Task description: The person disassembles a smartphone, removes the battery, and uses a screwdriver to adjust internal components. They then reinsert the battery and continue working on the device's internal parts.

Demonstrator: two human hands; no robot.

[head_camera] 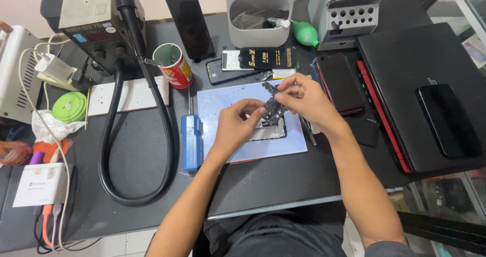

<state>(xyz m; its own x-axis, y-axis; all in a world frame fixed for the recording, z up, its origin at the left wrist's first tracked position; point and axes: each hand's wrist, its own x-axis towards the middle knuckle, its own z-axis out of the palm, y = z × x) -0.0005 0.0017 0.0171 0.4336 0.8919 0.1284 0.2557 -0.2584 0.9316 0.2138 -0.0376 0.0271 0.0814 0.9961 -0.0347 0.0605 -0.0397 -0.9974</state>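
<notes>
Both my hands meet over a pale blue work mat [217, 102] at the middle of the dark table. My left hand [236, 124] and my right hand [302, 97] together pinch a small dark circuit board [273, 106], held tilted just above the mat. Under it lies an opened phone body [268, 131], mostly hidden by my left fingers. My right fingertips grip the board's upper end, my left fingertips its lower edge.
A blue tool [192, 141] lies left of the mat. Behind it are a red-and-green cup [173, 65], a hot-air station [98, 22] with a black hose [109, 151], an upright phone [190, 23] and a grey organiser [259, 14]. A dark phone [338, 82] and laptop [422, 92] sit right.
</notes>
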